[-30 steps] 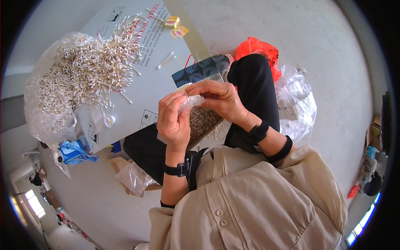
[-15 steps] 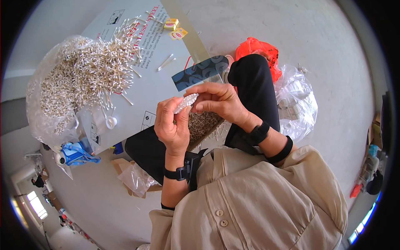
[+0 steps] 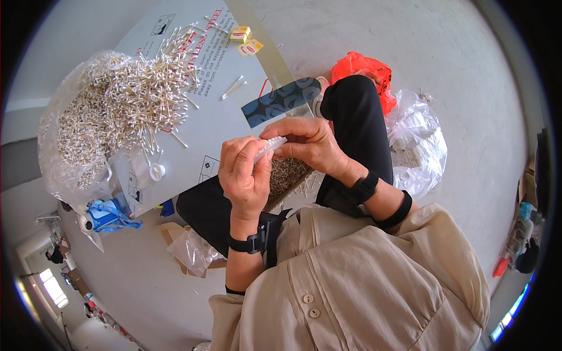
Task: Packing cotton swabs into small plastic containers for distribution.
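Observation:
Between my two hands is a small clear packet of cotton swabs (image 3: 271, 146), its white tips packed side by side. My left hand (image 3: 243, 172) grips its near left end, thumb below and fingers curled over it. At the packet's right end my right hand (image 3: 310, 140) pinches the plastic edge between thumb and fingertips. Part of the packet is hidden behind the fingers. Beneath the hands, a cardboard box full of loose cotton swabs (image 3: 287, 176) sits by my lap, partly covered by my wrists.
A big heap of cotton swabs (image 3: 140, 82) spills from a clear bag (image 3: 51, 131) onto the table (image 3: 187, 140). Small yellow boxes (image 3: 240, 34), a white tape roll (image 3: 157, 171) and a blue bottle (image 3: 104, 216) are there too. Red (image 3: 374, 76) and clear bags (image 3: 418, 146) stand right.
The packet has turned in my fingers, and a clear plastic edge now shows at its right end. My left fingers have curled further over it.

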Demonstrator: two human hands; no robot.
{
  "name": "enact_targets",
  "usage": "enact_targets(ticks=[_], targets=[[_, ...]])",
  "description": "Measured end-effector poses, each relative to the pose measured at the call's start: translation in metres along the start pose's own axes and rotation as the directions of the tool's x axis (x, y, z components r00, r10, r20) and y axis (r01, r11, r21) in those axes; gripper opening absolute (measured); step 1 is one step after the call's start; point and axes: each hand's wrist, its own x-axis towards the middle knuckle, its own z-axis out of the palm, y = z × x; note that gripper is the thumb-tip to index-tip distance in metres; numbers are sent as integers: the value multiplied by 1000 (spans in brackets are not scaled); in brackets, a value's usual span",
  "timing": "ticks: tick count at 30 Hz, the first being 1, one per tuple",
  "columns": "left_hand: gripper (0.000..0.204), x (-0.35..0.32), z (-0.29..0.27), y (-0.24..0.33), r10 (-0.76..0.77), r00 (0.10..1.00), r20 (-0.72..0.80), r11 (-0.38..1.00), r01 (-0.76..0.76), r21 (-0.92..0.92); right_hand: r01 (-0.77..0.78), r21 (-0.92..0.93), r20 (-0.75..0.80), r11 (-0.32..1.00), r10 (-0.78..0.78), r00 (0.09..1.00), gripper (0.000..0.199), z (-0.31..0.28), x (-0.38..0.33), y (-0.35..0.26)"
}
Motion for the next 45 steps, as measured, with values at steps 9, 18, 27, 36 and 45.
enact_targets(ticks=[9, 18, 27, 36, 45], targets=[[32, 3, -1, 5, -4, 1000, -14, 998, 3, -56, 121, 0, -19, 993, -121, 992, 23, 2, -2, -3], [33, 2, 1, 5, -21, 1000, -2, 1000, 21, -1, 4, 72, -27, 997, -2, 1000, 27, 4, -4, -13], [31, -23, 35, -27, -190, 981, 33, 982, 190, -17, -228, -17, -237, 974, 217, 947, 21, -10, 6, 25], [32, -41, 54, -44, -291, 954, 77, 953, 295, -60, -323, 50, -317, 945, 321, 892, 16, -28, 6, 60], [34, -41, 53, -46, -274, 959, 74, 957, 279, -73, -336, -23, -363, 941, 305, 880, 16, -20, 11, 52]])
